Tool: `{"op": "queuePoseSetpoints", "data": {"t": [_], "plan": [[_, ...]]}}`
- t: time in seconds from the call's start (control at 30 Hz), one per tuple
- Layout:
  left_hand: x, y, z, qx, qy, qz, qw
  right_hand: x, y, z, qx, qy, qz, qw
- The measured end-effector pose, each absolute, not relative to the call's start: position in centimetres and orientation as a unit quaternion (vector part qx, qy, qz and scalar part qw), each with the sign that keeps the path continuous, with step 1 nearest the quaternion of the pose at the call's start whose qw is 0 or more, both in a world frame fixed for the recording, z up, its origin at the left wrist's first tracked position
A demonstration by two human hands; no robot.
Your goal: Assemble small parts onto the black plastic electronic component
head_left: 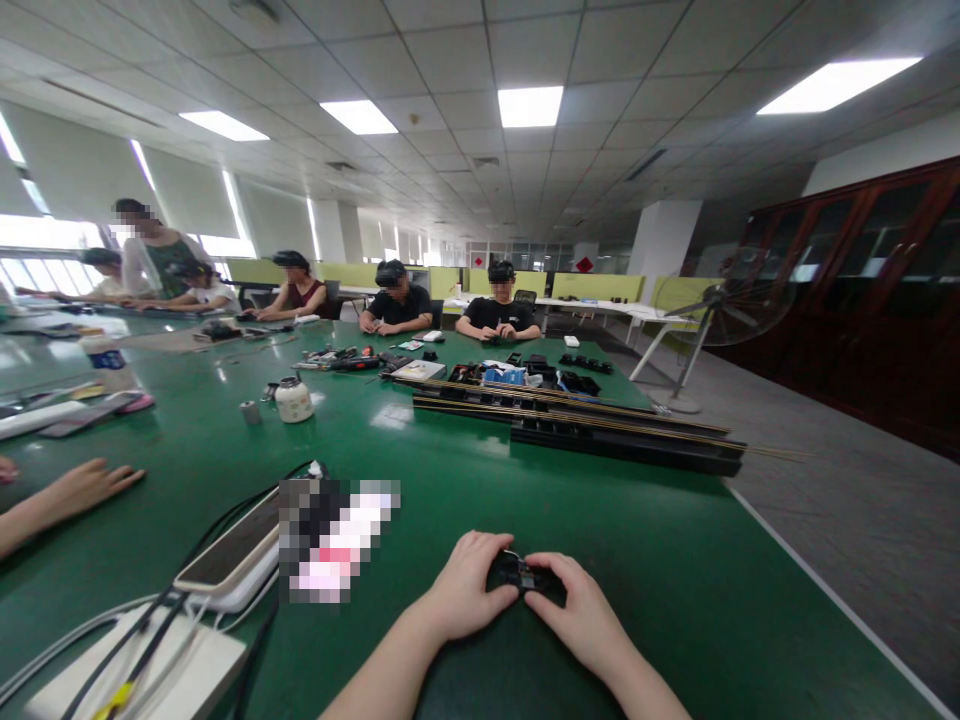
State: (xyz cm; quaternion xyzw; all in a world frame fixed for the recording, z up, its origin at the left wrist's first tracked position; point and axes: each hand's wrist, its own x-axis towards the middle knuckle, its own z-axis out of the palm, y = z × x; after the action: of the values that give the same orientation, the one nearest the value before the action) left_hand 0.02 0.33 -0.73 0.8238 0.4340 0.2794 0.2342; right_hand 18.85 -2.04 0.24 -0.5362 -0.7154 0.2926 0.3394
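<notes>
A small black part with some metallic bits lies between my two hands, close above or on the green table; its exact kind is too small to make out. My left hand grips its left side, thumb and fingers curled around it. From the other side my right hand pinches it with thumb and forefinger. Parts of the piece are hidden behind the fingers of both hands.
Left of my arms are a phone, cables and a white box. Black rails with thin rods lie ahead on the right. A white jar stands farther back. Another person's hand rests at left; several people sit beyond.
</notes>
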Motion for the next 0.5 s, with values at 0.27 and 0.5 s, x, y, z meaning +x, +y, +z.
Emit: {"op": "queuePoseSetpoints", "data": {"t": [0.27,0.5], "plan": [[0.02,0.36,-0.76,0.827,0.43,0.28,0.23,19.01,-2.02,0.23,-0.538,-0.713,0.297,0.338],[0.13,0.61,-0.96,0.827,0.435,0.28,0.219,19.18,-1.93,0.11,-0.544,-0.705,0.306,0.336]]}}
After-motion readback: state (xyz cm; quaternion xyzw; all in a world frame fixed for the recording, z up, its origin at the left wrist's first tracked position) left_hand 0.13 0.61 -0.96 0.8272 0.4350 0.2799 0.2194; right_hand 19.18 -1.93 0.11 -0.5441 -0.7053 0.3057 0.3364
